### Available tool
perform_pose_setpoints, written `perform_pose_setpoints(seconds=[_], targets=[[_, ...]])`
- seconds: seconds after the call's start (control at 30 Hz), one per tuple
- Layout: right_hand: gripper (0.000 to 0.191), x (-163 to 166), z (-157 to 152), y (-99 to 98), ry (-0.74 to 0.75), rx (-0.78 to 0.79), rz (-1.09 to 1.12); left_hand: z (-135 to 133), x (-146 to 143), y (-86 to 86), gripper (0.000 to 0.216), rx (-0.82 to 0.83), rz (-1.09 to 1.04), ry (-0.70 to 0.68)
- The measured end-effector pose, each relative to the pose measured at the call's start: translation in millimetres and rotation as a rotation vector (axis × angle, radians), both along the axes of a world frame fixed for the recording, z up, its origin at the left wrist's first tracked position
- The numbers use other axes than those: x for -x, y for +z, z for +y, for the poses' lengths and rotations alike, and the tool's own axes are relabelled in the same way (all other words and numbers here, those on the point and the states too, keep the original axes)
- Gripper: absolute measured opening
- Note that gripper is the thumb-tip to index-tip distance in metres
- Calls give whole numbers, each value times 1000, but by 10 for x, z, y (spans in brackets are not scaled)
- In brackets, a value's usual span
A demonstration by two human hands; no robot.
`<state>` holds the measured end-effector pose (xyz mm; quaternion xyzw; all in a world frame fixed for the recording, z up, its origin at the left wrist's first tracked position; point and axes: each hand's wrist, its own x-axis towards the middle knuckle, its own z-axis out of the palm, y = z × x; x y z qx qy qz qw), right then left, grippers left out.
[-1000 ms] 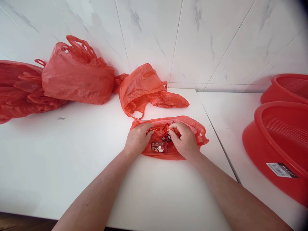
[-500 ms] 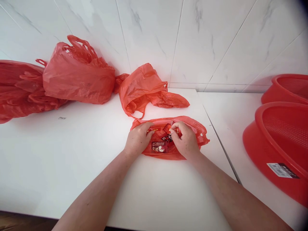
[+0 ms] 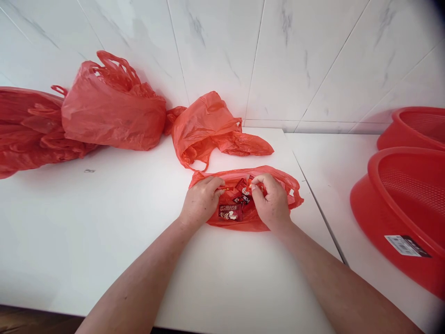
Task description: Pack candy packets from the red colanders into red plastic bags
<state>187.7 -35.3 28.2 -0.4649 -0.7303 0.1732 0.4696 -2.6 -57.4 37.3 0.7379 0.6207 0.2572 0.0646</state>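
A small red plastic bag (image 3: pixel 290 189) lies on the white table (image 3: pixel 114 222) in front of me, with several red-wrapped sweets (image 3: pixel 231 212) showing inside it. My left hand (image 3: pixel 200 202) rests on the bag's left side, fingers curled and pinching the plastic near a small sweet. My right hand (image 3: pixel 271 202) lies on the right side, its fingertips pinched on the bag's upper edge among the wrappers.
Two stuffed red plastic bags (image 3: pixel 111 109) lean against the marble wall at back left. A slack red bag (image 3: pixel 208 127) lies just behind the small one. Two red plastic baskets (image 3: pixel 399 204) stand on the right, the nearer one labelled.
My right hand has shifted slightly right and up, lifting the bag's upper edge a little. My left hand has hardly moved.
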Motion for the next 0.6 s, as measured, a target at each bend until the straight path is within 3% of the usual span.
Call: perform_pose_setpoints(seconds=[0.27, 0.6], targets=[[14, -15, 12, -19, 3, -62, 52, 19, 18, -73, 22, -74, -86, 53], [14, 4, 30, -66, -26, -97, 70, 25, -15, -125, 32, -94, -55, -54]])
